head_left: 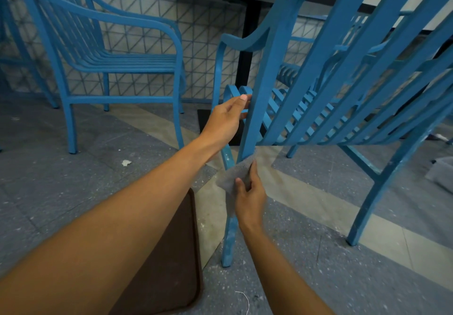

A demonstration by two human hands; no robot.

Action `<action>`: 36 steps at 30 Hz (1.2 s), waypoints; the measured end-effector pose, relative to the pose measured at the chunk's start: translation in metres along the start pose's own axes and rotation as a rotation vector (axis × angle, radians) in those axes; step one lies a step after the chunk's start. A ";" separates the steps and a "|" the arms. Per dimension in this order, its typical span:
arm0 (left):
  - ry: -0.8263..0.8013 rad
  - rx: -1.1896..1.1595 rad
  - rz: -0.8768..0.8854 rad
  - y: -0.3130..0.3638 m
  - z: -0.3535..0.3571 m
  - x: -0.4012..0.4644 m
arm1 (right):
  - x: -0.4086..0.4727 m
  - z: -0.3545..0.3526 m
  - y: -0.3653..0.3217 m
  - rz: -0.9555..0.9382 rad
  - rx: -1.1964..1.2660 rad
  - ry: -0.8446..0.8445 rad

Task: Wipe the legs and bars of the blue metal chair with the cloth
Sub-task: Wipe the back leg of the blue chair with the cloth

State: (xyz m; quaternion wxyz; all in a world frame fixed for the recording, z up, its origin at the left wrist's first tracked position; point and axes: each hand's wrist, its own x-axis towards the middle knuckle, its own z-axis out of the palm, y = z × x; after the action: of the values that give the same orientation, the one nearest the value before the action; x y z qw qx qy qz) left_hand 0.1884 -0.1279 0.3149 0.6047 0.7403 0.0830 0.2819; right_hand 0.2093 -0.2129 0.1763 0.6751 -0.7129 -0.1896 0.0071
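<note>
We're mid-wipe: right hand (248, 200) pinches the grey cloth (236, 173) round the chair's rear leg (230, 238), left hand (226, 116) grips the frame above to steady it. Next, probably slide down toward the foot.

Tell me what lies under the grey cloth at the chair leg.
The grey cloth, pinched by the right hand, wraps the blue chair's leg. That stretch of the leg is covered, so its surface cannot be seen. Below the cloth the leg reappears, scuffed, reaching the speckled floor.
</note>
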 end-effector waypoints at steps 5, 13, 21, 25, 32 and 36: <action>-0.005 -0.008 0.009 -0.002 0.000 0.001 | 0.009 0.000 0.008 -0.032 -0.164 0.134; 0.012 -0.015 0.015 -0.002 0.002 0.001 | 0.014 -0.005 0.036 -0.049 -0.348 0.145; 0.015 -0.036 0.022 -0.003 0.002 -0.001 | 0.009 -0.019 0.054 -0.074 -0.493 0.004; 0.009 -0.033 0.021 -0.003 0.001 -0.001 | 0.009 -0.033 0.060 -0.115 -0.546 -0.125; 0.011 -0.008 -0.008 -0.010 0.000 -0.002 | 0.000 -0.050 0.051 -0.188 -0.428 0.147; 0.060 0.017 -0.072 -0.019 0.001 -0.004 | -0.002 -0.037 0.034 -0.605 -0.413 0.262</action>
State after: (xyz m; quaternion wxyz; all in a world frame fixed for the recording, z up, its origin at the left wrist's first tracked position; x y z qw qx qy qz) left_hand 0.1898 -0.1261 0.2954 0.6054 0.7331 0.1298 0.2814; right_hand 0.2267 -0.2497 0.1461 0.5074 -0.7405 -0.3010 -0.3219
